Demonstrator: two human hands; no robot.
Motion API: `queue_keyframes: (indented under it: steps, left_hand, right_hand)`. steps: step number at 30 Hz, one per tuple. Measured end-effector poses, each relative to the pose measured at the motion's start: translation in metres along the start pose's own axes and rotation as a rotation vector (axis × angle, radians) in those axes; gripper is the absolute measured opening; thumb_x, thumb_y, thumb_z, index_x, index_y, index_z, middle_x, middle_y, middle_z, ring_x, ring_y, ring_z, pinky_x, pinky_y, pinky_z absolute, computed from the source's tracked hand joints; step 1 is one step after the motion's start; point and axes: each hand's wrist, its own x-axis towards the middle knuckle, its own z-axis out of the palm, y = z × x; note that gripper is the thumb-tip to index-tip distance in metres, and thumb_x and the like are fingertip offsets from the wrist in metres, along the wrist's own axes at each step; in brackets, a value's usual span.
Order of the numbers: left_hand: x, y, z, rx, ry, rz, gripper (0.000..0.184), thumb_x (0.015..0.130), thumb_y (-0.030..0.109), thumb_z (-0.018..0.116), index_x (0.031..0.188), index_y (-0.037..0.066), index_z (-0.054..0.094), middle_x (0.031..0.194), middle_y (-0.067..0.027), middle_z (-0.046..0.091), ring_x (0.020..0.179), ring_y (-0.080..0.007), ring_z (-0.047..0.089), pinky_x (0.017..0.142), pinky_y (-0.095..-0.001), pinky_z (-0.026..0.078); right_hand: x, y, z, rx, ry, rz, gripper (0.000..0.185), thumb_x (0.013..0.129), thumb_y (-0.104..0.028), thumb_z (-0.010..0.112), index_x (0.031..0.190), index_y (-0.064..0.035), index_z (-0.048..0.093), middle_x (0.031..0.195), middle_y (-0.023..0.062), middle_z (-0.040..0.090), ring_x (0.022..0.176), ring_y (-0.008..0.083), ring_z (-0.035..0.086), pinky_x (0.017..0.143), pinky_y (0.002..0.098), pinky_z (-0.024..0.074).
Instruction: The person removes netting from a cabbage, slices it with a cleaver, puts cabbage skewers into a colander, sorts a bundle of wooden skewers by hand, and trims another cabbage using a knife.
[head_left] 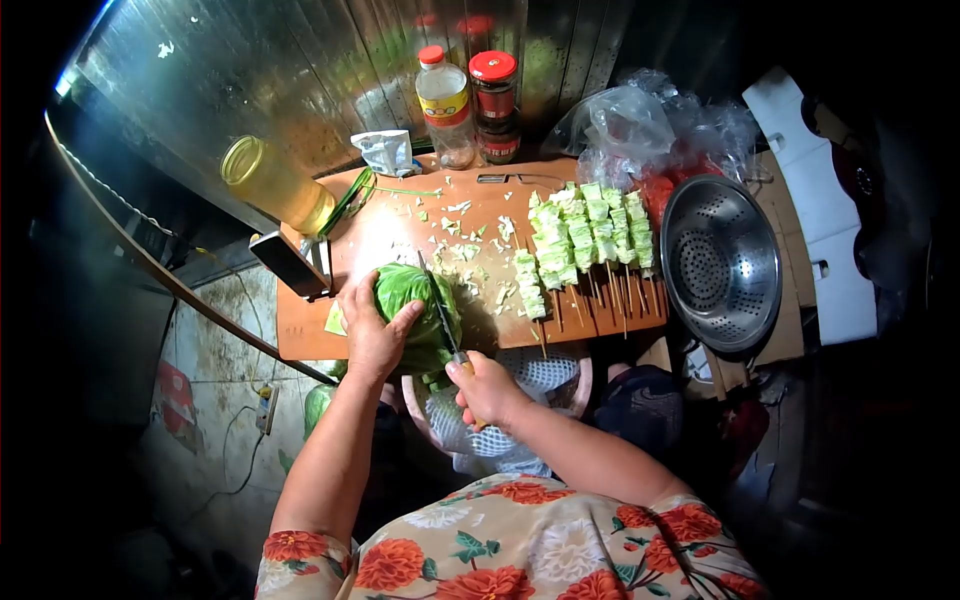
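A green cabbage lies at the front edge of the orange-brown board. My left hand rests on its left side, fingers spread over the leaves. In my right hand is the handle of a knife, whose blade points away from me and lies against the cabbage's right part. How deep the blade sits in the leaves cannot be made out. Cabbage scraps are scattered behind and to the right. Several skewers of cut cabbage lie side by side on the board's right half.
A phone leans at the left, near a jar of yellow liquid. A bottle and red-lidded jar stand behind. Plastic bags and a steel colander are right; a netted basket sits below the board.
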Motion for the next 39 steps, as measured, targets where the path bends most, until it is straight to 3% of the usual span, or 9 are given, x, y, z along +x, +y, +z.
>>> queue_keyframes:
  steps: [3, 6, 13, 21, 24, 29, 33, 36, 39]
  left_hand:
    - [-0.004, 0.007, -0.002, 0.032, -0.015, -0.018, 0.077, 0.073, 0.038, 0.078, 0.134, 0.009, 0.041, 0.131, -0.0213, 0.038, 0.123, -0.038, 0.038, 0.104, -0.046, 0.032]
    - [-0.002, 0.0, 0.0, -0.01, 0.009, -0.005, 0.077, 0.073, 0.038, 0.078, 0.134, 0.008, 0.041, 0.131, -0.0214, 0.038, 0.122, -0.0382, 0.039, 0.104, -0.0462, 0.032]
    - [-0.004, -0.015, 0.0, -0.044, 0.034, 0.027, 0.078, 0.072, 0.038, 0.079, 0.133, 0.006, 0.042, 0.131, -0.0219, 0.04, 0.123, -0.0377, 0.04, 0.105, -0.0448, 0.032]
    - [-0.008, -0.03, -0.01, -0.195, 0.039, 0.025, 0.075, 0.07, 0.029, 0.082, 0.129, 0.001, 0.045, 0.129, -0.0217, 0.047, 0.121, -0.033, 0.045, 0.104, -0.0397, 0.036]
    - [-0.009, -0.049, -0.01, -0.5, -0.048, -0.128, 0.076, 0.068, 0.027, 0.084, 0.128, 0.0, 0.044, 0.125, -0.0203, 0.052, 0.116, -0.0296, 0.051, 0.099, -0.0369, 0.041]
    - [-0.023, -0.052, -0.015, -0.504, -0.056, -0.155, 0.085, 0.066, 0.031, 0.085, 0.13, -0.001, 0.039, 0.124, -0.0209, 0.052, 0.115, -0.0297, 0.053, 0.098, -0.0364, 0.043]
    - [-0.029, -0.044, -0.016, -0.313, 0.05, -0.233, 0.093, 0.065, 0.046, 0.082, 0.13, -0.002, 0.037, 0.125, -0.0262, 0.049, 0.117, -0.0355, 0.05, 0.098, -0.0401, 0.042]
    - [-0.032, -0.034, -0.018, -0.26, 0.098, -0.307, 0.096, 0.063, 0.05, 0.081, 0.13, -0.002, 0.035, 0.124, -0.0283, 0.049, 0.117, -0.0383, 0.049, 0.098, -0.0418, 0.042]
    - [-0.026, -0.034, -0.013, -0.233, 0.142, -0.305, 0.096, 0.062, 0.049, 0.082, 0.13, -0.001, 0.035, 0.122, -0.0289, 0.049, 0.114, -0.0399, 0.051, 0.096, -0.0431, 0.043]
  right_hand:
    - [0.02, 0.016, 0.0, -0.015, 0.007, 0.03, 0.037, 0.095, -0.037, 0.048, 0.114, -0.0051, 0.046, 0.069, 0.0071, 0.054, 0.043, 0.0142, 0.051, 0.036, 0.0298, 0.0435]
    - [0.038, 0.043, 0.008, -0.07, 0.107, -0.064, 0.051, 0.094, -0.037, 0.049, 0.133, -0.0053, 0.037, 0.069, 0.0084, 0.055, 0.044, 0.0161, 0.052, 0.039, 0.0311, 0.0442]
    - [0.038, 0.058, 0.008, 0.044, 0.088, -0.221, 0.053, 0.094, -0.034, 0.051, 0.136, -0.0043, 0.035, 0.066, 0.0056, 0.052, 0.042, 0.0143, 0.048, 0.039, 0.0299, 0.043]
    - [-0.001, 0.083, 0.008, 0.093, 0.017, -0.031, 0.039, 0.095, -0.036, 0.049, 0.123, -0.0098, 0.044, 0.068, 0.0025, 0.051, 0.043, 0.0092, 0.046, 0.038, 0.0267, 0.041]
    - [-0.023, 0.096, 0.007, 0.012, 0.067, -0.026, 0.046, 0.094, -0.036, 0.051, 0.13, -0.0089, 0.041, 0.069, 0.0028, 0.051, 0.043, 0.0101, 0.047, 0.038, 0.0271, 0.0408]
    - [-0.036, 0.123, -0.011, -0.062, 0.046, -0.034, 0.059, 0.092, -0.034, 0.054, 0.141, -0.0091, 0.033, 0.067, 0.0031, 0.052, 0.046, 0.0119, 0.049, 0.039, 0.0273, 0.0401]
    - [-0.054, 0.14, -0.028, -0.3, 0.123, -0.109, 0.054, 0.091, -0.032, 0.056, 0.136, -0.0056, 0.041, 0.079, 0.0116, 0.062, 0.064, 0.0235, 0.062, 0.057, 0.0342, 0.0487]
    - [-0.105, 0.116, -0.038, -0.632, 0.115, -0.203, 0.053, 0.09, -0.036, 0.055, 0.133, -0.0068, 0.046, 0.109, 0.0262, 0.061, 0.104, 0.0385, 0.059, 0.089, 0.0382, 0.045]
    - [-0.142, 0.107, -0.061, -0.828, -0.025, -0.158, 0.054, 0.089, -0.039, 0.055, 0.132, -0.0073, 0.046, 0.108, 0.0253, 0.062, 0.103, 0.0388, 0.059, 0.088, 0.0388, 0.046]
